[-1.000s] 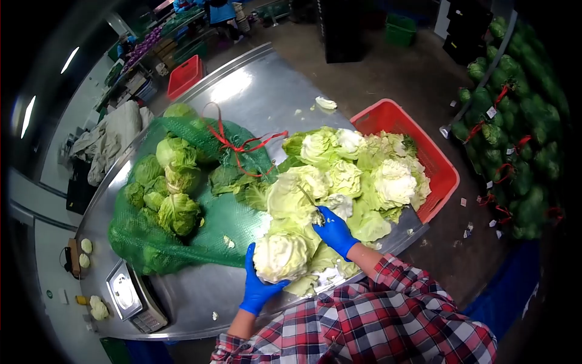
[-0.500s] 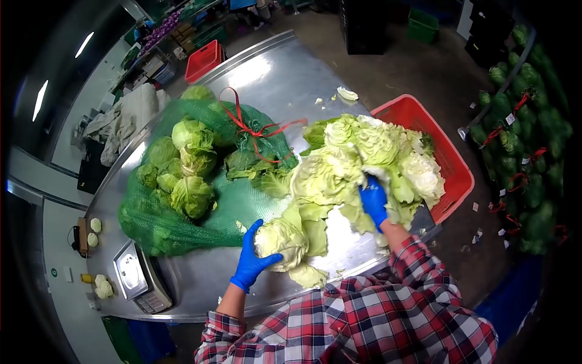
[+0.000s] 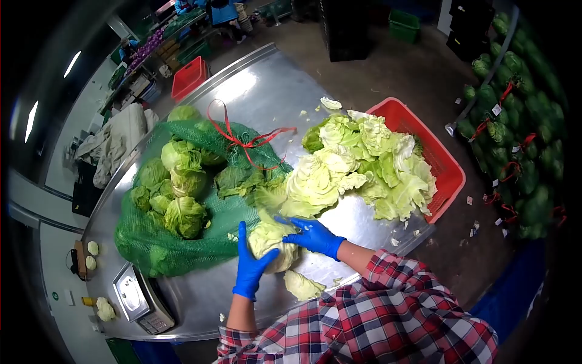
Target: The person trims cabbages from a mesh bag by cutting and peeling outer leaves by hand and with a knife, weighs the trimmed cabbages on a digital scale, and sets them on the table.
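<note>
A pale green cabbage (image 3: pixel 274 244) rests near the front edge of the metal table. From its left side my left hand (image 3: pixel 250 265), in a blue glove, grips it with the thumb across the front. My right hand (image 3: pixel 314 236), also gloved in blue, has its fingers on the cabbage's upper right side; their tips are partly hidden. A loose cabbage leaf (image 3: pixel 303 285) lies just in front. Beyond my hands, a heap of cabbage leaves (image 3: pixel 370 159) spreads to the table's right edge. To the left, a green mesh bag (image 3: pixel 182 252) holds several whole cabbages (image 3: pixel 185 215).
A red crate (image 3: pixel 447 176) stands against the table's right edge, partly under the leaves. A scale (image 3: pixel 145 300) sits at the front left. Red ribbon (image 3: pixel 248 142) is tied to the mesh bag. Bagged cabbages (image 3: pixel 515 127) are stacked at the far right.
My right hand has come left from the leaf heap to the cabbage. Leaves near the right edge have shifted toward the red crate. My left hand keeps its hold. The view has shifted slightly.
</note>
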A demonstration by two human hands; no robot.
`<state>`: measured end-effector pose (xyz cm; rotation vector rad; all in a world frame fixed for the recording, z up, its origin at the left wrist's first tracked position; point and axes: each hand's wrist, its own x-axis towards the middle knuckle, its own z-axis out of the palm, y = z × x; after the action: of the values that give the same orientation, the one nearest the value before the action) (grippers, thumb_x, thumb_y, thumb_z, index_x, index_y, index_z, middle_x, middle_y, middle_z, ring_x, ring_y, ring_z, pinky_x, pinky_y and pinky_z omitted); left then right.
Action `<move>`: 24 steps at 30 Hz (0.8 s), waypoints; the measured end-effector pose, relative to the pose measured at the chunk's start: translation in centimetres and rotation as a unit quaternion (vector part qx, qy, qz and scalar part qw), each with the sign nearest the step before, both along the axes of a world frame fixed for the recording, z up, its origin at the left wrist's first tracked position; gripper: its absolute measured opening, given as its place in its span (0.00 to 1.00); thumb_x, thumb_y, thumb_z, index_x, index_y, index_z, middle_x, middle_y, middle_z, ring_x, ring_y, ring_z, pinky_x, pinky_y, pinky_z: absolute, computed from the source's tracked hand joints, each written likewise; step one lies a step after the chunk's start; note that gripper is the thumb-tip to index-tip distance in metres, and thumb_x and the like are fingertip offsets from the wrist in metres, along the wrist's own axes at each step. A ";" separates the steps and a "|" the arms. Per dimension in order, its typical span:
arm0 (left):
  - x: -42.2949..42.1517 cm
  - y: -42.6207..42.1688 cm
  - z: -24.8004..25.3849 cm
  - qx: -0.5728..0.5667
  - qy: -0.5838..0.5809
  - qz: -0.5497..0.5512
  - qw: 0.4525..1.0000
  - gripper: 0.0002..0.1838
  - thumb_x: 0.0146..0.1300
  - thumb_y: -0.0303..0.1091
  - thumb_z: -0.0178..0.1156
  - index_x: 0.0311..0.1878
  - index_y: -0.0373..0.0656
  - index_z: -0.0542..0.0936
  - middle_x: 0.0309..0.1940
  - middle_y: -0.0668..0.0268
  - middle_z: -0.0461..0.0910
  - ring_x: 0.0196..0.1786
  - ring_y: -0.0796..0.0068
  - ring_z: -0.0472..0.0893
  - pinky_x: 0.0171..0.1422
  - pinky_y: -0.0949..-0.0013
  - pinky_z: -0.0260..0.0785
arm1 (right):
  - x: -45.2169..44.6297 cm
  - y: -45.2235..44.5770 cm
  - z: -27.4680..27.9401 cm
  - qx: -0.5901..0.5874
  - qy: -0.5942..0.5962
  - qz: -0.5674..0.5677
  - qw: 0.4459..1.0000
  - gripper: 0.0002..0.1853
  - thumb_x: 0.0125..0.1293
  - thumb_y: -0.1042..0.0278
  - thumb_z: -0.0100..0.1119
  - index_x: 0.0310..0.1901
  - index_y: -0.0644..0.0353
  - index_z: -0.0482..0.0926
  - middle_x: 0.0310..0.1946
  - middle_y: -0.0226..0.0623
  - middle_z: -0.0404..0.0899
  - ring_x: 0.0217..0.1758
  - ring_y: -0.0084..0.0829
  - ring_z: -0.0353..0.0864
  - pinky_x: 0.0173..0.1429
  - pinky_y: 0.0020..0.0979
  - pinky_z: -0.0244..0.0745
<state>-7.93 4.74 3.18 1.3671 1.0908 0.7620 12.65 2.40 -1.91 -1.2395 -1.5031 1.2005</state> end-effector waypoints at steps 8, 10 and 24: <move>-1.7 0.5 -2.2 0.066 -0.004 -0.001 0.998 0.49 0.45 0.33 0.73 0.71 0.40 0.58 0.66 0.57 0.64 0.67 0.63 0.65 0.71 0.63 0.57 | 3.3 2.7 -5.1 -0.220 -0.007 -0.166 0.961 0.21 0.61 0.58 0.58 0.54 0.59 0.74 0.46 0.48 0.79 0.40 0.40 0.82 0.46 0.37 0.78; -2.0 0.0 -0.5 -0.030 -0.114 0.013 0.993 0.47 0.47 0.33 0.71 0.71 0.40 0.58 0.65 0.57 0.65 0.66 0.63 0.67 0.71 0.64 0.57 | 7.8 2.9 -13.2 0.059 -0.263 -0.174 0.947 0.23 0.55 0.65 0.60 0.55 0.55 0.75 0.51 0.47 0.77 0.49 0.43 0.79 0.52 0.39 0.75; 2.9 -0.8 -4.6 -0.323 -0.335 -0.018 0.885 0.43 0.54 0.49 0.62 0.70 0.40 0.59 0.63 0.55 0.68 0.64 0.57 0.71 0.68 0.57 0.65 | 7.4 -6.6 8.6 0.052 -0.159 -0.091 0.982 0.45 0.55 0.50 0.69 0.71 0.51 0.57 0.66 0.48 0.64 0.50 0.45 0.80 0.55 0.33 0.75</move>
<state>-5.01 3.91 -1.44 0.4820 0.6568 0.6771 20.08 -4.22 6.73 -1.5148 -1.6155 0.8211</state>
